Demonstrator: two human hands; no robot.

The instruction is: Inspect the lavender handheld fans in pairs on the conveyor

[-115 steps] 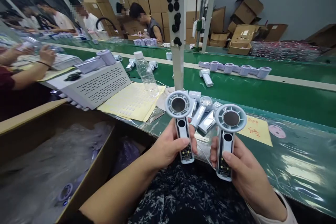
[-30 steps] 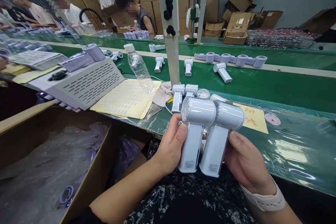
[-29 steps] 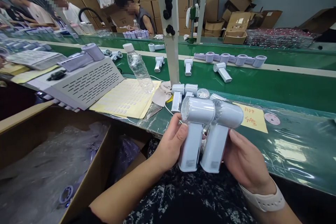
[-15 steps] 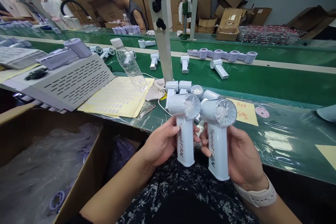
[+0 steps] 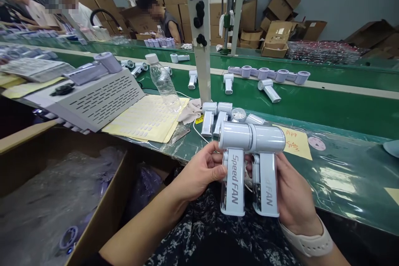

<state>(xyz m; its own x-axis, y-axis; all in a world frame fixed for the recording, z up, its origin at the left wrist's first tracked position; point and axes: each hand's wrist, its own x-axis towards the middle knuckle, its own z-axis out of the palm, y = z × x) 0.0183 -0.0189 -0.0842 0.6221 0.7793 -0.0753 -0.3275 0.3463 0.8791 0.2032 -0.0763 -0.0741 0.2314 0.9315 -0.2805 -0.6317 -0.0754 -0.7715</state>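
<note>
Two pale blue handheld fans are held upright side by side above my lap, their barrel heads meeting end to end. My left hand (image 5: 202, 172) is closed round the left handheld fan (image 5: 235, 183), thumb on its handle, which reads "Speed FAN". Round the handle of the right handheld fan (image 5: 268, 183) my right hand (image 5: 294, 191) is closed, its fingers mostly hidden behind; only "d FAN" shows there. Just beyond, on the bench, several more fans stand or lie, among them a white-blue fan (image 5: 209, 118) beside the grey post.
A slotted grey metal box (image 5: 106, 99) with a lilac fan on top sits at left. Near it are a clear bottle (image 5: 163, 85) and yellow sticker sheets (image 5: 146, 118). An open carton (image 5: 109, 199) holds plastic bags below. Fans lie on the green conveyor belt (image 5: 336, 108); co-workers sit beyond.
Both fans have turned in my hands, so the round grilles no longer face me and the heads now meet in line. The view has shifted slightly.
</note>
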